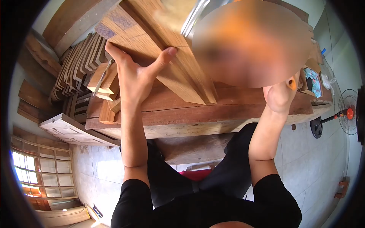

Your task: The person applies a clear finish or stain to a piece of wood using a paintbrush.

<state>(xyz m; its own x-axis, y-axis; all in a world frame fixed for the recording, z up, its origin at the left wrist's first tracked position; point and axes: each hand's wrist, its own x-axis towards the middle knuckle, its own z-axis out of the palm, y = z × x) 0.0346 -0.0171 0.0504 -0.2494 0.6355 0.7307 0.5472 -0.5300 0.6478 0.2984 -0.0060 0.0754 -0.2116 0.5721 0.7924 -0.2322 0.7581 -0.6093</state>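
My left hand (140, 72) is closed round a grooved wooden piece (178, 72), with the thumb along its near face. Dark pencil-like hatching marks the upper left end of this wood. On the right, my right hand (280, 97) shows only its wrist and heel; a blurred oval covers the fingers. A hollow orange end (291, 83) sticks out beside that wrist, and orange shows through the blur, so the held thing's kind is hidden. A shiny metal edge (194, 17) lies at the blur's left side, against the wood.
Below the work is a thick wooden bench (178, 108). Wood blocks (104, 81) sit at its left, by a stack of angled wooden pieces (80, 66). At right are a box with patterned cloth (313, 81) and a standing fan (346, 113). A white panelled board (76, 131) leans at lower left.
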